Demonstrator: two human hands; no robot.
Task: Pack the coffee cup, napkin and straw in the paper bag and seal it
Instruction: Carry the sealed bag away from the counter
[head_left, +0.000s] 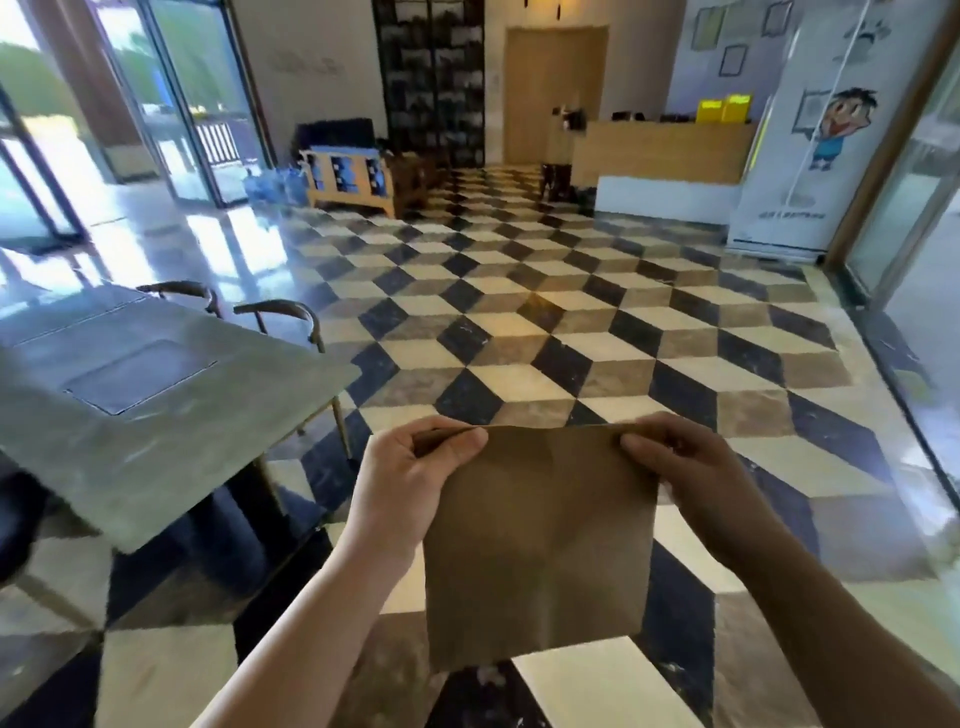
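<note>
The fingers (457, 447) of the left hand (410, 483) are curled shut on the top left corner of the paper bag (540, 540), thumb on the near face and the other fingertips folded over the upper edge. The right hand (701, 483) does the same at the top right corner, its fingers pinched tight on the paper with the thumb pressing the near side. Between the two hands the bag's top edge runs nearly straight and level.

The bag is brown, flat and creased, with fold lines crossing its middle, and it hangs down from the two grips in the air in front of the person. Its lower edge is free and touches nothing. Whether its mouth is open at all cannot be told from this side. Both bare forearms reach in from the bottom of the view, well apart at the elbows and coming closer at the bag.

Under the bag lies a floor (571, 332) of black, cream and grey tiles laid in a cube pattern. To the left stands a grey counter (171, 431) with a dark rectangular panel set into its top, and two dark chair backs (280, 312) show just beyond its far edge. At the far end of the room is a wooden reception desk (665, 150).
</note>
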